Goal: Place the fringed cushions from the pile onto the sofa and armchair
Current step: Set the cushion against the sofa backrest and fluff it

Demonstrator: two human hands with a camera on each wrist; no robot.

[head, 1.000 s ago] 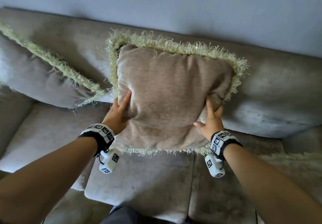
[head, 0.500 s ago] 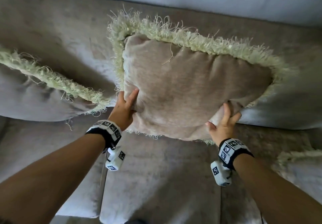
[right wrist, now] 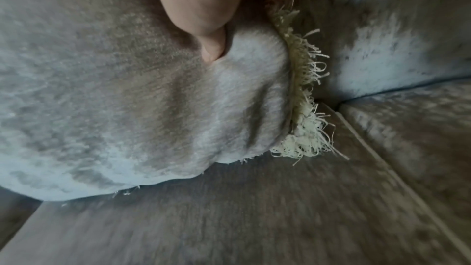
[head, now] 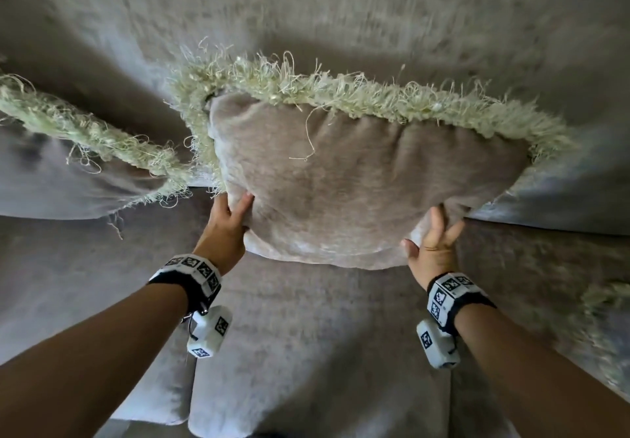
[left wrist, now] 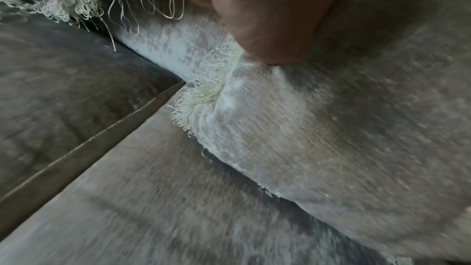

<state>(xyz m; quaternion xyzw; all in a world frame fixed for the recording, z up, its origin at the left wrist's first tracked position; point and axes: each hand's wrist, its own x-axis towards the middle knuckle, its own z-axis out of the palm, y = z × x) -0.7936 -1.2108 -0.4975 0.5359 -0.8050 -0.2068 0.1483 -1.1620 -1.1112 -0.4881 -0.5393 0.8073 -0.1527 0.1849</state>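
A beige cushion [head: 358, 192] with pale green fringe stands on the sofa seat [head: 306, 335], its top edge leaning against the backrest [head: 341, 11]. My left hand [head: 228, 223] grips its lower left corner, thumb on the front face. In the left wrist view the thumb [left wrist: 267, 17] presses into the cushion [left wrist: 331, 128] beside the fringe. My right hand [head: 433, 243] holds the lower right corner. In the right wrist view its thumb [right wrist: 198, 7] digs into the cushion [right wrist: 102, 88] and another finger lies behind the fringed edge.
A second fringed cushion [head: 68, 171] leans on the backrest to the left, its corner almost touching the held one. Part of a third fringed cushion [head: 606, 318] shows at the right edge. Seams divide the seat into separate pads.
The cushion has come down onto the seat and tipped back against the backrest. My head has moved closer, so the wall has left the view. Both hands have kept hold of the lower corners.
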